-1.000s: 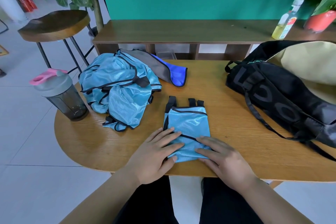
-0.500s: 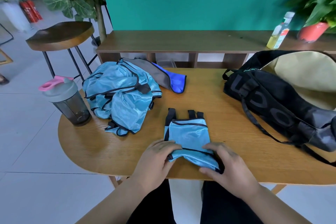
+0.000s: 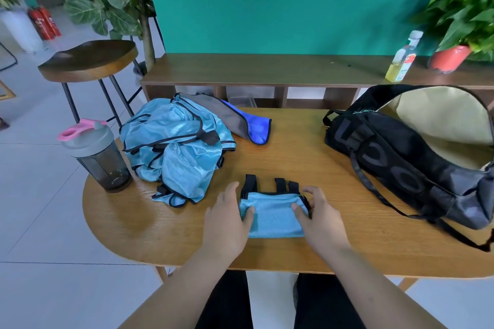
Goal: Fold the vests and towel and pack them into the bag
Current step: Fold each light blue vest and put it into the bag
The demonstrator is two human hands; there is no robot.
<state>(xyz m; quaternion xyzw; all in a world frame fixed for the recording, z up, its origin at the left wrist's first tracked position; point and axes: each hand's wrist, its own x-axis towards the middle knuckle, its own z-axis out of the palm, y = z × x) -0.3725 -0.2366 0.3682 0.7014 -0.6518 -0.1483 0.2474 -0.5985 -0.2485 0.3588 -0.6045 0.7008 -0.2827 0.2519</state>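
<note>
Risk at the fold: the folded vest looks like thin, slick mesh. Lifted by its ends alone, it would likely sag in the middle and fall open.
Risk at the straps: black straps poke out past its far edge and could catch on the bag's rim or zip on the way in.
Left hand: clamped on the left end of the folded vest, thumb on top of the cloth, fingers reaching along the far-left corner.
Right hand: clamped on the right end, thumb on top, forefinger curled over the far-right corner.
Folded vest, position: flat on the table near its front edge, lying directly between the two hands and touching both.
Unfolded vests: a crumpled blue heap to the left and farther back, just apart from the left hand. By my reading these are not yet folded.
Shaker bottle: stands beside the heap, at the table's left rim. A wide sweep of cloth could knock it.
Towel: grey and blue, behind the heap, partly tucked under it.
Bag: black, on the right and well apart from the folded vest. Its mouth gapes open, showing pale lining.
Shelf: behind the table.
</note>
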